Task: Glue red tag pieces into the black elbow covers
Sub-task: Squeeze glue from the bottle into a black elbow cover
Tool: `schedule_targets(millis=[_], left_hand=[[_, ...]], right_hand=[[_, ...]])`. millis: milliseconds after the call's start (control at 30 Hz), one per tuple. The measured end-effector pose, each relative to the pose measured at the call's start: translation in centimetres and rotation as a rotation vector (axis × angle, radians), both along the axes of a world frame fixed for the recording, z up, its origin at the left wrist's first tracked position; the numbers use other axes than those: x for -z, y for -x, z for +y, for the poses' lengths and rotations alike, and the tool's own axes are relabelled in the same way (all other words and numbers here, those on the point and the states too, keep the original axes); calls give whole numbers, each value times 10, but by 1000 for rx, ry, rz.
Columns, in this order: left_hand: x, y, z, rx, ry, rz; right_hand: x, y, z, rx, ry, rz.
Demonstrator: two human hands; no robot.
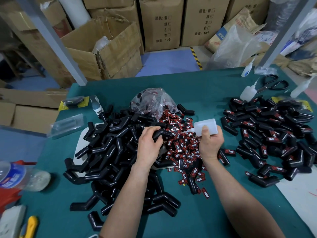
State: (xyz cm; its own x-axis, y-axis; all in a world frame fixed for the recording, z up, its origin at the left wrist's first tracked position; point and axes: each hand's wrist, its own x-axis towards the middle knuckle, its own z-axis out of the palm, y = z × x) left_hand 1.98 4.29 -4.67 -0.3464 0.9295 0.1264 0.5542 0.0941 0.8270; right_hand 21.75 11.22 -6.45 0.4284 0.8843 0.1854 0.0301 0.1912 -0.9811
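My left hand point(148, 146) curls round 1 cover point(163, 133), fingers over the top and thumb beneath. It holds the cover just above the heap in the middle of the surface point(205, 86). The cover's long axis runs about left to right. Its bend sits at my fingertips and its free end points right, toward the bottle point(206, 125).

My right hand point(211, 143) grips that bottle, with the thumb pressed across its side. The bottle lies nearly on its side, with its base up and to the right, so its long axis slopes down to the left. Its thin nozzle points left at the free end of the cover. I cannot tell whether the tip touches the cover.

Under and between my 2 hands lie the tags point(184, 148), red and black, flat and pointing every way. They spill from a clear bag point(152, 102) just behind them.

To the left is a heap of bare covers point(109, 152), lying in all directions. Well apart on the right is a heap of tagged covers point(274, 134) with red labels showing.

Beyond that heap, scissors point(272, 83) lie beside spare bottles point(247, 92). A water bottle point(15, 174) lies on its side at the left edge. Boxes point(161, 23) stand behind the surface.
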Motion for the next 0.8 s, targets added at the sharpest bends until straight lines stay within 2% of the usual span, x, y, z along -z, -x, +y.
schedule_targets(millis=[633,733,800], left_hand=[[-1,0,-1,21,19,-19],[1,0,-1,18,17,-46],[1,0,-1,14,4,-80]], right_hand=[[4,-2,3,19,-5,-1],[4,-2,4,12,30,107],[2,-1,6,-37,40,330]])
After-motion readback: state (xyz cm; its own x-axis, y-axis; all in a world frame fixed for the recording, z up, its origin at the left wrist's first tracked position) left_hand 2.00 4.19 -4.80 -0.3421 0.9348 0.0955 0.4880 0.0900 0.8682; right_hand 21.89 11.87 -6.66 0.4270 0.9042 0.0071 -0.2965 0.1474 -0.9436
